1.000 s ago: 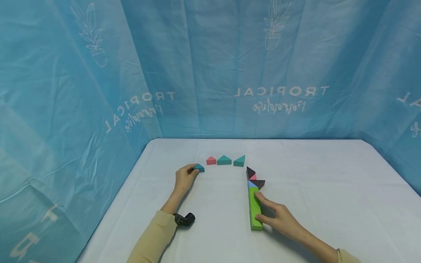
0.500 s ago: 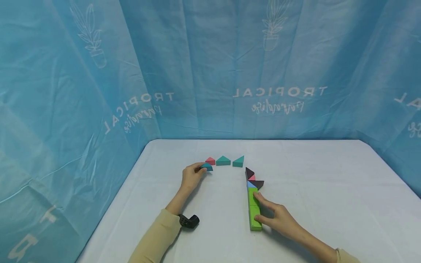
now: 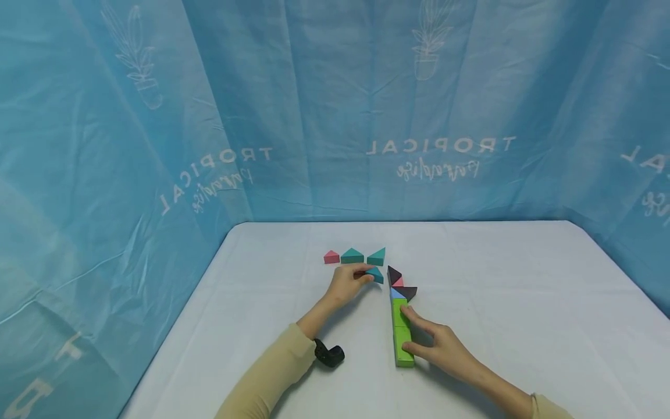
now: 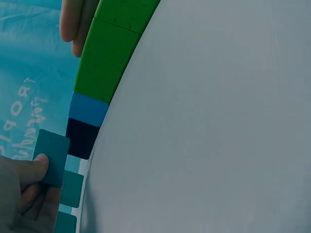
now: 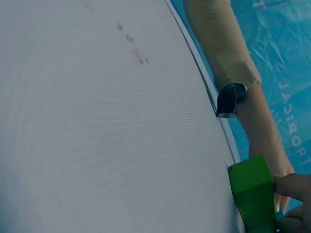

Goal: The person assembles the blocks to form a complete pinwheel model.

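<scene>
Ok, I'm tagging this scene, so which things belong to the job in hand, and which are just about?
In the job:
Teal block, pinched in the left hand
Green blocks, touched by the right hand
Blue triangle, dark triangles and small pink triangle beyond them
Probably the back row of three triangles

Just there:
Black wrist camera
Blue curtain
White table

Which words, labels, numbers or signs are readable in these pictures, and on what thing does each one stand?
"TROPICAL", mirrored, on the blue curtain, back and left.
"Paradise", mirrored script, beneath each.
Letters at the head view's lower left and right edge: incomplete.
Blocks: no readable text.
</scene>
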Tool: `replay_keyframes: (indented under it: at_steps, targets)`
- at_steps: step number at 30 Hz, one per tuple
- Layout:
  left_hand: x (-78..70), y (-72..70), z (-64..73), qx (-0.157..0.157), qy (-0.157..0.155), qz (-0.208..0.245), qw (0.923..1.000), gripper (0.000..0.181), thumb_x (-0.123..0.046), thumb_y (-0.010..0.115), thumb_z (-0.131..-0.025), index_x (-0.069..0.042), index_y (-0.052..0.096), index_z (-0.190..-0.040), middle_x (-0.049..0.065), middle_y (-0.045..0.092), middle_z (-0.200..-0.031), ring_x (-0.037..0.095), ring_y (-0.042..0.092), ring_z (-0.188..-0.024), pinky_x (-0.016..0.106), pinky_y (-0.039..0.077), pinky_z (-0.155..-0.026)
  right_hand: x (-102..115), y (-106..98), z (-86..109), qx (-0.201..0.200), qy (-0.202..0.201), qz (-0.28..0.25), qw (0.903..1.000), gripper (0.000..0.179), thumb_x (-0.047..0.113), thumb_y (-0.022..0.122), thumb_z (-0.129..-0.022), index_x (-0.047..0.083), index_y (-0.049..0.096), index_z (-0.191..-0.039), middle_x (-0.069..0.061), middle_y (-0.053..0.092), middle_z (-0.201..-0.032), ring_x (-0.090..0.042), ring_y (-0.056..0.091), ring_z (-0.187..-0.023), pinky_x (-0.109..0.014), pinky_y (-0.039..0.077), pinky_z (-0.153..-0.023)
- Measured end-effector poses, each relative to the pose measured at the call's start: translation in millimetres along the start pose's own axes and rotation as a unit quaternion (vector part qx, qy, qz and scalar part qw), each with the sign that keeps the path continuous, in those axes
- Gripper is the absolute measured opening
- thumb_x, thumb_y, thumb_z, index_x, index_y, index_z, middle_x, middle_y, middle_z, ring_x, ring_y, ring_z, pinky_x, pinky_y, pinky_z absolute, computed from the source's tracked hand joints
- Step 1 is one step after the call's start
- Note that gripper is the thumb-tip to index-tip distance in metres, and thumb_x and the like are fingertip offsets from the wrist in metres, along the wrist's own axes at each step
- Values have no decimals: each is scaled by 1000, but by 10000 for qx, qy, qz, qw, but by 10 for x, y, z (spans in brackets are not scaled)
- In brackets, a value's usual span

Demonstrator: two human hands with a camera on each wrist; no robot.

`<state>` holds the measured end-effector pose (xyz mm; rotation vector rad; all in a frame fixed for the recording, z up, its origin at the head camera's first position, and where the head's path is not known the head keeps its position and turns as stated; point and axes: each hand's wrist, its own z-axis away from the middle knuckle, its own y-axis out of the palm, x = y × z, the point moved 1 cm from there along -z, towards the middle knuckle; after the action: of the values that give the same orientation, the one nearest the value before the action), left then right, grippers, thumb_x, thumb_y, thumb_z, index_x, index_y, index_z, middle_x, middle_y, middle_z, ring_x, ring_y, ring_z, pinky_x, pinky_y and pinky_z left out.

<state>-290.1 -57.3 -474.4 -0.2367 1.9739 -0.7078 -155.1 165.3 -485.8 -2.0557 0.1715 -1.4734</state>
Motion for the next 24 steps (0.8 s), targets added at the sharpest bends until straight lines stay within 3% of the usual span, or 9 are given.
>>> replay_keyframes:
  at_steps: [9, 16, 24]
  targets:
    - [-6, 118, -50, 167, -8, 4, 9999, 24, -11, 68, -87, -4, 70, -110, 8, 68, -107, 16, 64, -93, 21, 52, -77, 8, -2, -2, 17, -77, 42, 10000, 70, 31, 70, -86, 5, 39, -143, -15, 34, -145, -33, 31, -133, -55, 30, -102]
    - [1, 170, -55, 300, -34, 55, 9995, 22, -9, 68, -86, -4, 71, -108, 7, 69, -106, 17, 64, -96, 23, 51, -80, 1, 2, -2, 54, 159, -101, 9998, 73, 33, 72, -84, 10, 39, -144, -10, 32, -147, -24, 29, -134, -53, 28, -104]
    - [58, 232, -65, 410, -52, -2, 9991, 24, -10, 67, -87, -6, 70, -111, 6, 68, -109, 16, 62, -100, 23, 50, -83, 0, 1, -1, 49, 150, -57, 9999, 73, 33, 71, -84, 10, 39, -144, -11, 33, -146, -25, 30, -134, -52, 29, -104]
